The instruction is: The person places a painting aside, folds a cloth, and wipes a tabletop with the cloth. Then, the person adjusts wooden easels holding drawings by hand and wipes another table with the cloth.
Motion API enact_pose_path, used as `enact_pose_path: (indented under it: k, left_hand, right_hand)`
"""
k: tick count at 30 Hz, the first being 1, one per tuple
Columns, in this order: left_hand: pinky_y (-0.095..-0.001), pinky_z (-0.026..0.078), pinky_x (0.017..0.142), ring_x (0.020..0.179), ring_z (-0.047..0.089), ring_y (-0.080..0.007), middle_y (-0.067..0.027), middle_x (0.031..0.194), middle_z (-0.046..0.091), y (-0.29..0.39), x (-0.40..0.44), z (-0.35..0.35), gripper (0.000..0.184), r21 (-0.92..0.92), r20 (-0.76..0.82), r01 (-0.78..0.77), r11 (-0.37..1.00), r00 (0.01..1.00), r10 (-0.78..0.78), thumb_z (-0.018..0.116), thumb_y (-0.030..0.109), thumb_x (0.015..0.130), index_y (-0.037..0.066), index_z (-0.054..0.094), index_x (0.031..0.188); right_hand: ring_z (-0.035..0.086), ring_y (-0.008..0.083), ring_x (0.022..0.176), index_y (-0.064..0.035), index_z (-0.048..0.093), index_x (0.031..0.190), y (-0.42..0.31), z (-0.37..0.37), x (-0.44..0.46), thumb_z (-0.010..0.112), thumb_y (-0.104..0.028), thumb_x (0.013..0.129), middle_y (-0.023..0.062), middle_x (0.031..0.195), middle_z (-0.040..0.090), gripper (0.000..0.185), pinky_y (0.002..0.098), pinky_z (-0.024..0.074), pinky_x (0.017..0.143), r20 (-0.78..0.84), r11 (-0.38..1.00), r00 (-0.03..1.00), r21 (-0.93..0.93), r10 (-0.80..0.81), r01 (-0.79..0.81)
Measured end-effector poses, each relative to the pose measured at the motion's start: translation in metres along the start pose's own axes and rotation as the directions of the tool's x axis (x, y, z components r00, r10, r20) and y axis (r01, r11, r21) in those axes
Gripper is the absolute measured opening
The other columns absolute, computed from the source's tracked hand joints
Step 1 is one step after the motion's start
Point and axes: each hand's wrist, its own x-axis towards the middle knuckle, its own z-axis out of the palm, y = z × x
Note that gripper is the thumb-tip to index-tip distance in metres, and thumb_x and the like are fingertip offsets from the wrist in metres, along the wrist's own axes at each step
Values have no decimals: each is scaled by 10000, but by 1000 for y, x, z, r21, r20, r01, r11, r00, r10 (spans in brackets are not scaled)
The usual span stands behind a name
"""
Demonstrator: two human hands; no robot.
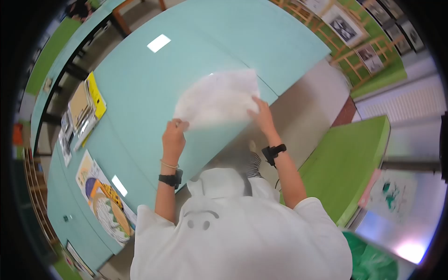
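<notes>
A white sheet of paper, smeared by motion, is stretched between my hands over the near edge of the pale blue-green table. Its far edge bows outward in a curve. My left hand has its fingers closed on the sheet's near left corner. At the right side, my right hand pinches the sheet's edge between thumb and fingers. Whether the paper touches the tabletop I cannot tell.
Packets and a yellow folder lie on the table's left, with colourful pictures nearer me. A green bench stands to my right. Easels with framed pictures are at the back right. A green plastic bag is at lower right.
</notes>
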Motion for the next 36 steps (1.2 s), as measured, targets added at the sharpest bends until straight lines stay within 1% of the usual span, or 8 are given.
enact_pose_path:
  k: [2, 5, 8, 12, 19, 22, 27, 36]
  left_hand:
    - [-399, 512, 768, 951, 597, -313, -105, 992, 633, -21, -47, 51, 313, 62, 358, 141, 988, 921, -154, 644, 46, 719, 93, 649, 1029]
    - [-439, 472, 901, 1028, 583, -351, -151, 1125, 619, -21, -102, 88, 408, 87, 741, 432, 898, 574, -348, 710, 231, 796, 58, 598, 1148]
    - [-461, 446, 942, 1097, 549, -386, -200, 1233, 565, 28, -84, 82, 479, 49, 527, 598, 800, 665, -529, 700, 265, 816, 58, 561, 1225]
    - [-495, 374, 1022, 1264, 413, -431, -243, 1426, 378, 46, -39, 136, 638, 140, 151, 518, 844, 831, -535, 672, 309, 846, 98, 426, 1395]
    - [-599, 236, 1084, 1388, 272, -409, -231, 1533, 224, 41, 26, 200, 634, 229, -9, 647, 727, 748, -663, 585, 376, 896, 181, 373, 1461]
    - [-587, 195, 1108, 1407, 250, -383, -187, 1554, 212, 21, -2, 228, 619, 286, 70, 689, 666, 678, -732, 557, 424, 905, 218, 380, 1462]
    - [-583, 128, 1132, 1430, 215, -329, -100, 1565, 231, -60, -26, 196, 630, 264, 106, 637, 724, 727, -679, 528, 531, 894, 296, 382, 1460]
    - [-584, 146, 1122, 1434, 211, -300, -80, 1562, 245, -316, -3, 132, 646, 250, -58, 684, 685, 717, -695, 550, 551, 869, 317, 390, 1450]
  right_hand:
    - [391, 429, 1288, -58, 480, 1354, 63, 34, 3, 712, -286, 805, 257, 1391, 425, 638, 472, 359, 1058, 152, 924, 983, -381, 104, -38]
    - [335, 482, 1309, -50, 458, 1367, 87, 43, 0, 692, -301, 820, 331, 1409, 353, 647, 512, 327, 1074, 304, 946, 952, -317, 38, 63]
    - [315, 481, 1326, -58, 416, 1398, 87, 41, 5, 690, -275, 812, 337, 1416, 336, 683, 513, 327, 1078, 398, 961, 917, -241, -32, 138]
    - [243, 474, 1374, -66, 341, 1453, 78, 56, 27, 662, -279, 853, 331, 1478, 236, 713, 491, 265, 1117, 534, 943, 832, -177, -149, 283]
    - [140, 456, 1418, -124, 330, 1477, 60, 138, 76, 656, -425, 837, 285, 1524, 183, 779, 577, 159, 1126, 669, 837, 684, -168, -290, 520]
    - [99, 443, 1433, -177, 329, 1486, 59, 162, 82, 677, -467, 807, 254, 1546, 153, 816, 602, 132, 1121, 729, 755, 583, -140, -359, 640]
    - [79, 439, 1441, -218, 323, 1489, 28, 221, 112, 703, -493, 771, 227, 1562, 123, 857, 600, 129, 1122, 852, 697, 430, -113, -298, 708]
    - [93, 500, 1416, -202, 267, 1507, -109, 443, 195, 770, -550, 671, 295, 1539, 118, 1036, 673, 184, 1066, 830, 655, 439, -122, -345, 746]
